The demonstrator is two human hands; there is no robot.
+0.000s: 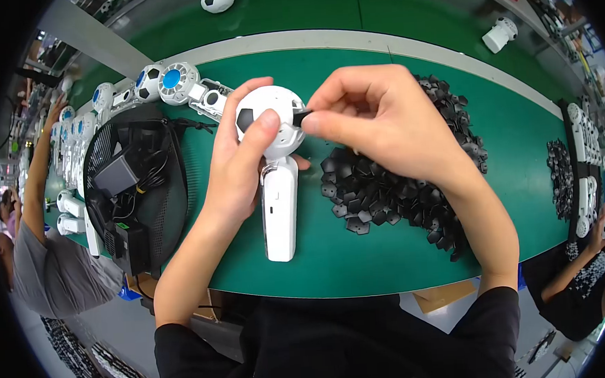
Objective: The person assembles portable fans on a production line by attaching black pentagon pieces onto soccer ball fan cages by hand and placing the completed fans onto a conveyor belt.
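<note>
My left hand (pixel 236 155) is wrapped round the round head of a white handheld device (pixel 281 207), its thumb lying on the front. The device's handle points down toward me. One black patch (pixel 245 119) shows on the left of the head. At the head's right side, my right hand (pixel 374 117) pinches a small black piece (pixel 301 116) between thumb and forefinger, its edge touching the head. Below my right hand a heap of black pentagonal pieces (pixel 385 191) lies on the green table (pixel 321 278).
A black mesh basket (pixel 173 196) with adapters and cables stands at the left. White devices with blue or black patches (pixel 173 79) lie behind it. Co-workers are at the far left (pixel 53 270) and far right (pixel 567 271). More black pieces (pixel 560 175) lie at the right.
</note>
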